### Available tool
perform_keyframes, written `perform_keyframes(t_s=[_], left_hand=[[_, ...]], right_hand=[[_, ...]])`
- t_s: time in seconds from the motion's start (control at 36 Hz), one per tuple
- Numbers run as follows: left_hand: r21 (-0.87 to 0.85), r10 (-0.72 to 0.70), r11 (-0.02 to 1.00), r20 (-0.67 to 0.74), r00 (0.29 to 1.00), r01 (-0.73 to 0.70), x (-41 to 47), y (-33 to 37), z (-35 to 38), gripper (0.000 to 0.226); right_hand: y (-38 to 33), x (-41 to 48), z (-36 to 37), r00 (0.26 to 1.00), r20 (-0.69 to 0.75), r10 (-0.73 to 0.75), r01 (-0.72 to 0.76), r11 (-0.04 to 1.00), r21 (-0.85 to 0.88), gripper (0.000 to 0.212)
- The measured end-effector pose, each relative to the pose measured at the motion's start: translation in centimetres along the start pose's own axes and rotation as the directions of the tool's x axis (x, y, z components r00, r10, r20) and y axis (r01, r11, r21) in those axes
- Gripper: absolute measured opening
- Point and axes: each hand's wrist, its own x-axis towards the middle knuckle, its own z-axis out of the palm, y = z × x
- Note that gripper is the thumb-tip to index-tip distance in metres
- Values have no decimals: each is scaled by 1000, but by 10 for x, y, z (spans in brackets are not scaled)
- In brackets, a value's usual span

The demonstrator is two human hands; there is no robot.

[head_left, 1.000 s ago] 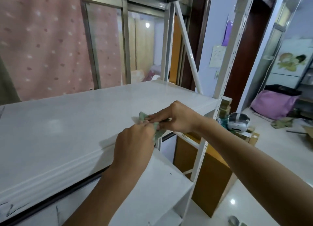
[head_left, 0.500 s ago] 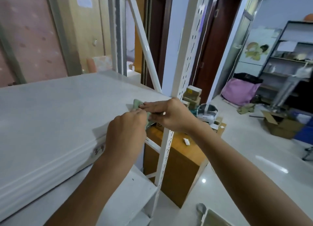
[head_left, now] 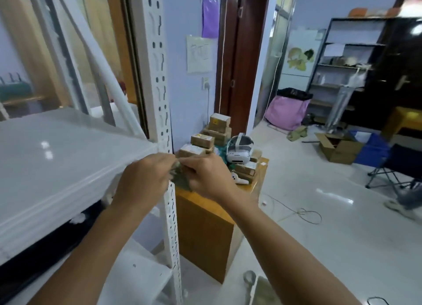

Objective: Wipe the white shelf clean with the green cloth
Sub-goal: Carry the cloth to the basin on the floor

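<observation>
Your left hand (head_left: 146, 179) and right hand (head_left: 211, 176) meet knuckles-up, forearms converging from 6 o'clock. The fingers of both curl round the green cloth (head_left: 181, 180), a crumpled, motion-blurred wad pinched between them just off the 3 o'clock corner of the white shelf (head_left: 57, 158). The shelf board is flat and glossy; its perforated white upright (head_left: 159, 112) rises just behind your hands.
</observation>
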Motion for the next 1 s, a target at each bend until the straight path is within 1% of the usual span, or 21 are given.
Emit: perform_keyframes(t_s=[0.08,0.14,0.19,0.25,0.31,0.33,0.39,0.44,0.5,0.56,0.61,0.64,0.67,0.69,0.75,0.81,0.83,0.89,0.92,0.94,1.0], left_hand=[[-167,57,983,-90,994,-72,8,32,35,16],[-294,41,953,-92,995,-67,17,60,60,13],[-396,-34,918,5,999,33,27,89,86,15],[-464,-138,858,207,968,222,34,119,111,15],[-515,-175,748,455,873,418,35,151,139,10],[-539,-162,678,554,816,500,32,166,157,8],[-560,-122,512,703,701,651,19,196,195,8],[-510,-93,347,817,570,787,0,226,232,8],[-422,-84,171,894,440,890,-21,252,266,9],[-287,-48,12,957,287,958,-35,277,292,16],[-145,27,-114,988,149,983,-43,299,311,26],[-91,77,-162,992,105,983,-45,308,318,32],[-56,122,-202,989,82,978,-46,316,327,39],[-35,160,-229,984,73,973,-45,324,333,44],[-28,230,-251,969,87,968,-40,335,348,46],[-54,295,-276,946,138,960,-35,342,363,50],[-74,324,-270,932,163,960,-34,343,373,61],[-95,395,-211,902,174,973,-30,344,389,91],[-107,417,-171,893,170,979,-28,346,397,97],[-131,424,-119,889,170,984,-26,348,405,94],[-173,399,-10,903,162,985,-20,356,420,79]], right_hand=[[37,-37,-23,993,-71,95,-92,995,49,33],[65,-62,-38,981,-78,175,-173,984,38,27],[91,-88,-51,958,-34,285,-284,958,31,24],[115,-117,-65,901,23,433,-434,899,56,23],[141,-150,-74,799,80,596,-601,787,143,23],[154,-169,-77,723,129,679,-689,696,203,25],[177,-209,-80,533,254,807,-837,459,298,30],[196,-251,-83,355,364,861,-904,218,367,36],[213,-293,-87,225,497,838,-905,-10,426,48],[227,-329,-92,163,619,768,-867,-188,462,62],[239,-360,-98,156,677,719,-821,-287,493,69],[243,-372,-101,161,683,712,-791,-321,521,66],[247,-383,-104,167,676,718,-761,-342,551,62],[251,-392,-107,171,662,730,-734,-354,580,57],[262,-410,-110,187,644,741,-690,-368,624,47],[275,-424,-110,205,644,737,-643,-394,656,47],[282,-430,-109,208,649,732,-622,-413,666,50],[295,-438,-107,201,651,732,-583,-445,680,52],[301,-441,-107,182,644,743,-586,-444,678,50],[307,-443,-106,147,629,763,-615,-428,663,46],[317,-443,-106,55,574,817,-705,-375,602,36]])
